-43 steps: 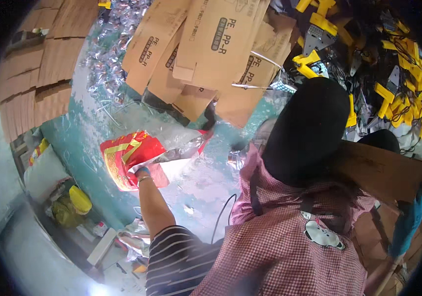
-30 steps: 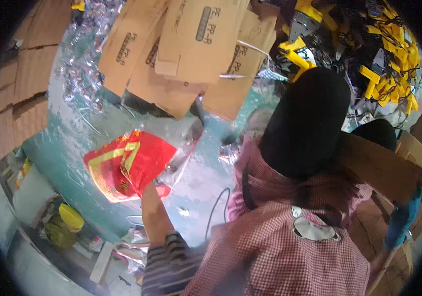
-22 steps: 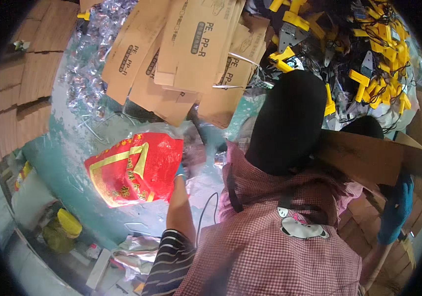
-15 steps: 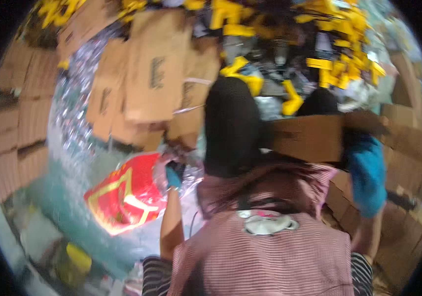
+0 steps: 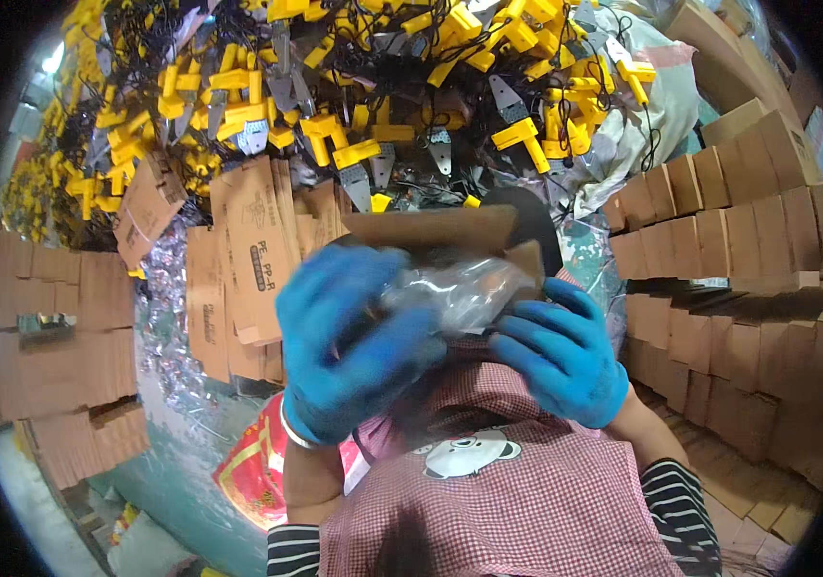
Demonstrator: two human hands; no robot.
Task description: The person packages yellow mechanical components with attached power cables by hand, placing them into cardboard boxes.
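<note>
A small cardboard box (image 5: 431,227) with its flap up is between my hands, over my lap. A crinkled clear plastic bag (image 5: 464,294) is at its opening; I cannot make out what the bag contains. My left hand (image 5: 354,337), in a blue glove and smeared by motion, curls its fingers at the bag's left side. On the right, my right hand (image 5: 565,358), also in a blue glove, grips the box's near right side, fingers bent against it. Part of the box is hidden behind the gloves and the bag.
Ahead lies a heap of yellow-handled tools (image 5: 335,144) with metal plates and black cords. Flattened cartons (image 5: 253,255) lean at the left front. Rows of cardboard boxes (image 5: 748,231) line the right, with stacked cartons (image 5: 75,356) at far left. A red bag (image 5: 260,471) lies by my left arm.
My left hand has come from beside the red bag to the box, where the clear plastic bag now shows. My right hand and the box have moved left, in front of my body.
</note>
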